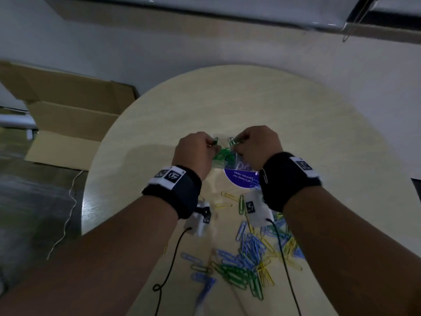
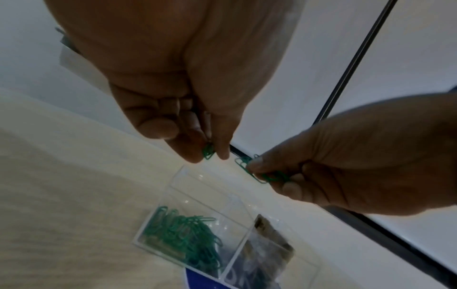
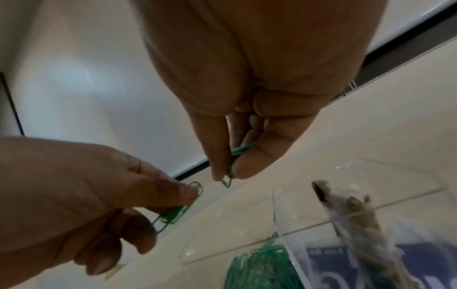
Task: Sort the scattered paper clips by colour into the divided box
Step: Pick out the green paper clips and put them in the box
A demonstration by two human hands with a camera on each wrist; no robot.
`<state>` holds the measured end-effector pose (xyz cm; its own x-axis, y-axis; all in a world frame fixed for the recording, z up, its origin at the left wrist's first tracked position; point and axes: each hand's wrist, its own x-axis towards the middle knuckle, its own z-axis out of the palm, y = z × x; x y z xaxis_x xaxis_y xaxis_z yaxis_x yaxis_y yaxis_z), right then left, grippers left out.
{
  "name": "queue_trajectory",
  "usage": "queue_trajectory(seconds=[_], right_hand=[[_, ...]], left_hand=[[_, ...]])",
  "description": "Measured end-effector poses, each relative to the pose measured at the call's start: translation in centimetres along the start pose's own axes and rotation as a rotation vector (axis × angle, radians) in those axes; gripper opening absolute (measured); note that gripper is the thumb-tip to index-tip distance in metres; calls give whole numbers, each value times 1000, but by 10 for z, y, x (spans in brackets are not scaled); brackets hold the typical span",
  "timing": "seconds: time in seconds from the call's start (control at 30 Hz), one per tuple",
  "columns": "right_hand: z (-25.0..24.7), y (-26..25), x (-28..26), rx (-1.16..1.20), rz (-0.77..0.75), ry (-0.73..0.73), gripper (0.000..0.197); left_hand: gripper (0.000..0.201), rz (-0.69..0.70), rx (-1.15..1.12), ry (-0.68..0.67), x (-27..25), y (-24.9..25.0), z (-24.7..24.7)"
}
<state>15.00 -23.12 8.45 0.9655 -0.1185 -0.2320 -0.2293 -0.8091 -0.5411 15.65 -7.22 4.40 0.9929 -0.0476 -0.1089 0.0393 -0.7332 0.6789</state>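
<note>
The clear divided box [image 2: 197, 197] is the landmark here. To its left lies bare pale surface [image 1: 141, 169], running to a curved rim with a cardboard carton [image 1: 68, 124] on the floor beyond, so that side offers open room. Above the box's left edge the left hand [image 1: 193, 153] hovers, thumb and forefinger pinched on a small bunch of green paper clips [image 2: 208, 153], the other fingers curled in. Directly below, one compartment already holds a heap of sorted green clips [image 2: 185, 234]; the compartment just beyond it looks empty, and the one to its right holds something grey and crumpled that I cannot identify. No blue or yellow clips show in the box. Above the box's right edge the right hand [image 1: 255, 147] likewise pinches a few green clips [image 3: 228, 180], well clear of the thin walls.

On the near side of the box, past a purple printed disc [image 1: 241, 179] lying partly beneath it, a scattered pile [image 1: 252, 258] of blue, yellow and green clips still covers the surface, with the wrist cables trailing across it. By my judgement the green is well begun and the other colours untouched. The box walls are transparent and easy to knock when lowering either hand.
</note>
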Motion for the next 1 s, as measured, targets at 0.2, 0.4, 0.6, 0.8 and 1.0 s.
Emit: queue_trajectory(seconds=[0.2, 0.4, 0.6, 0.8, 1.0], right_hand=[[9, -2, 3, 25, 39, -34, 30], [-2, 59, -75, 242, 77, 166, 18], [51, 121, -179, -109, -35, 113, 30], [90, 125, -219, -386, -84, -247, 83], [86, 119, -226, -291, -286, -277, 71]], left_hand=[[26, 50, 3, 93, -3, -7, -2], [18, 264, 95, -42, -77, -27, -3], [48, 609, 310, -341, -130, -36, 51], [55, 562, 522, -417, -125, -49, 58], [45, 435, 377, -353, -144, -86, 25]])
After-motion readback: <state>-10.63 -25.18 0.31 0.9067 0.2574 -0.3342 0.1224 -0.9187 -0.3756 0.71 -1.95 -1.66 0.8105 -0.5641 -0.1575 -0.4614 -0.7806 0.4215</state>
